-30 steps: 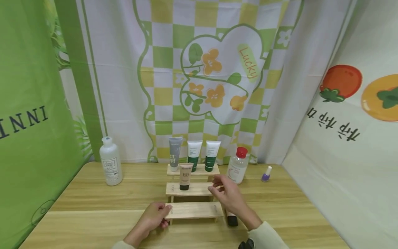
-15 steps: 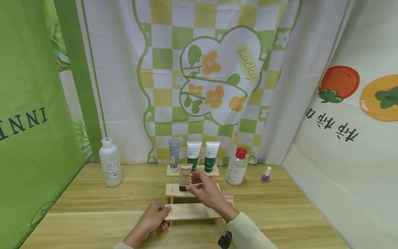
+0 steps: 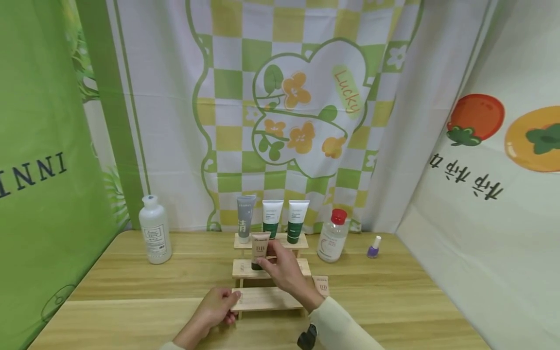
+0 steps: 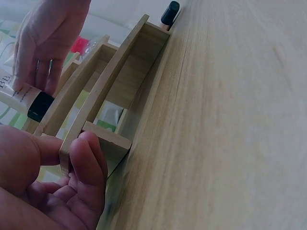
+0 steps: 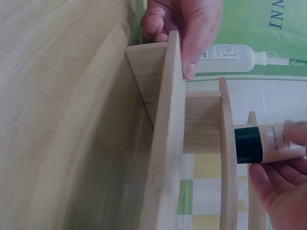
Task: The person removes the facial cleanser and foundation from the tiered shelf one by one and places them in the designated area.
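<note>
From the head camera, the right hand (image 3: 286, 272) reached over the three-tiered pale wooden step shelf (image 3: 270, 268) and closed its fingers round the beige BB cream tube with a black cap (image 3: 260, 250), which stood cap-down on the middle step. The left hand (image 3: 215, 307) pinched the left end of the lowest step. Doing this well probably meant a light, low hold on the tube, so the three tubes behind stayed upright, while the left hand steadied the shelf.

From the left wrist camera, thumb and curled fingers (image 4: 88, 165) clamped the end of the bottom plank, and the right hand (image 4: 48, 36) hung down on the tube.

From the right wrist camera, the tube (image 5: 268, 143) lay gripped between thumb and fingers (image 5: 283, 191), its cap against the middle plank.
</note>
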Tool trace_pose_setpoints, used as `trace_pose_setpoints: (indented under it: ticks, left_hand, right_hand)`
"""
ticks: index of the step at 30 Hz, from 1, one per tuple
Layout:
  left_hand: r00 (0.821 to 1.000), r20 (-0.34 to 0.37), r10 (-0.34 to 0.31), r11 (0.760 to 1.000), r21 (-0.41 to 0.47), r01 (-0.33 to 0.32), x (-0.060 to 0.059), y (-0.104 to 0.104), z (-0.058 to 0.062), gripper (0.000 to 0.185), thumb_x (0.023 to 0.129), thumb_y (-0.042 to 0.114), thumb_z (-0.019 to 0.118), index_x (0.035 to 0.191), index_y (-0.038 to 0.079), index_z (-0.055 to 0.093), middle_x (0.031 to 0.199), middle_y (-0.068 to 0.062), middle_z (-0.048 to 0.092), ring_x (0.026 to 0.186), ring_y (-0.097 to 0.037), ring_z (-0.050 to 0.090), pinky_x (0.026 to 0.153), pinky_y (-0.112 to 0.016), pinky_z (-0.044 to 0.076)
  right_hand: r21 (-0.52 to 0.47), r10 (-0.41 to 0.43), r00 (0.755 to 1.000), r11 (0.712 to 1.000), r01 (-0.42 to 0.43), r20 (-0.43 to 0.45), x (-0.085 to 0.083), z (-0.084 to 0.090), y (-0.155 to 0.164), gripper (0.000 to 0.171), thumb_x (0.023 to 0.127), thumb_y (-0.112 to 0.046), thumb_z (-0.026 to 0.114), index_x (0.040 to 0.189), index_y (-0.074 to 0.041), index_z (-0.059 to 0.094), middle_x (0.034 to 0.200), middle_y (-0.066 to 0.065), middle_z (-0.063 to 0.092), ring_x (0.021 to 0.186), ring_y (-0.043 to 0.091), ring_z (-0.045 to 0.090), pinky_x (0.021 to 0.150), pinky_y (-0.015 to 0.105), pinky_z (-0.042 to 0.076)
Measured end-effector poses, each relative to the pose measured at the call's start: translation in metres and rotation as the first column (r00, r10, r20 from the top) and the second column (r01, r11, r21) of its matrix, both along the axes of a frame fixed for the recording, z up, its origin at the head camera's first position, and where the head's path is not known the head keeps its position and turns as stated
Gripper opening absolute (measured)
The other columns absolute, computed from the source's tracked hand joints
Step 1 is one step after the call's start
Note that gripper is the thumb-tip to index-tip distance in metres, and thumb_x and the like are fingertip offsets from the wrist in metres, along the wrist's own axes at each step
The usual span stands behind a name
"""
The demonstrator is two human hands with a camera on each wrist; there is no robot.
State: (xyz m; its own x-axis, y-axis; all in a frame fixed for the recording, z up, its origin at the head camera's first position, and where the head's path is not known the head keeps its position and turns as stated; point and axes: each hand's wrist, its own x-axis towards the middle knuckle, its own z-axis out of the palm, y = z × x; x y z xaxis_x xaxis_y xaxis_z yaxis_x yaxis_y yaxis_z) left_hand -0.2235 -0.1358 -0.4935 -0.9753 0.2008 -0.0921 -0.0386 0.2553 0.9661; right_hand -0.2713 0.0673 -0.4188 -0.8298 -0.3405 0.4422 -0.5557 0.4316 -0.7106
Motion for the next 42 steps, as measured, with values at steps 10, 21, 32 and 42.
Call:
trace_pose_setpoints:
  ticks: [10, 21, 32, 42]
  left_hand:
    - [1.000, 0.010, 0.008, 1.000, 0.017, -0.008, 0.001, 0.000, 0.005, 0.033, 0.100, 0.025, 0.056, 0.076, 0.003, 0.054, 0.066, -0.005, 0.060, 0.052, -0.010, 0.057, 0.050, -0.024, 0.052]
    - [1.000, 0.013, 0.008, 1.000, 0.011, -0.008, 0.001, 0.000, 0.005, 0.033, 0.100, 0.025, 0.056, 0.076, 0.003, 0.053, 0.068, -0.006, 0.060, 0.053, -0.011, 0.058, 0.051, -0.024, 0.053]
    - [1.000, 0.013, 0.001, 1.000, -0.007, -0.001, 0.002, -0.002, 0.002, 0.034, 0.100, 0.027, 0.056, 0.078, 0.001, 0.055, 0.069, -0.006, 0.060, 0.054, -0.011, 0.058, 0.051, -0.024, 0.052]
    - [1.000, 0.012, -0.005, 1.000, -0.010, 0.005, 0.002, -0.002, 0.001, 0.034, 0.100, 0.027, 0.056, 0.077, 0.002, 0.055, 0.068, -0.005, 0.061, 0.054, -0.011, 0.058, 0.051, -0.024, 0.052]
  right_hand:
    - [-0.046, -0.052, 0.996, 0.998, 0.049, -0.066, 0.003, 0.001, 0.005, 0.023, 0.094, -0.011, 0.066, 0.114, -0.005, 0.058, 0.106, 0.011, 0.069, 0.096, 0.022, 0.068, 0.079, 0.028, 0.057]
    - [-0.138, -0.108, 0.993, 0.985, 0.100, -0.048, 0.016, 0.005, 0.032, 0.027, 0.094, -0.015, 0.066, 0.116, -0.003, 0.058, 0.107, 0.012, 0.068, 0.094, 0.024, 0.067, 0.077, 0.028, 0.056]
    - [-0.172, -0.165, 0.986, 0.972, 0.158, -0.029, 0.027, 0.006, 0.057, 0.026, 0.091, -0.009, 0.068, 0.113, -0.001, 0.059, 0.102, 0.012, 0.067, 0.090, 0.023, 0.066, 0.074, 0.026, 0.056]
    - [-0.174, -0.223, 0.973, 0.962, 0.209, -0.065, 0.027, -0.005, 0.086, 0.022, 0.091, -0.004, 0.067, 0.111, 0.001, 0.060, 0.099, 0.012, 0.068, 0.087, 0.023, 0.065, 0.070, 0.025, 0.055]
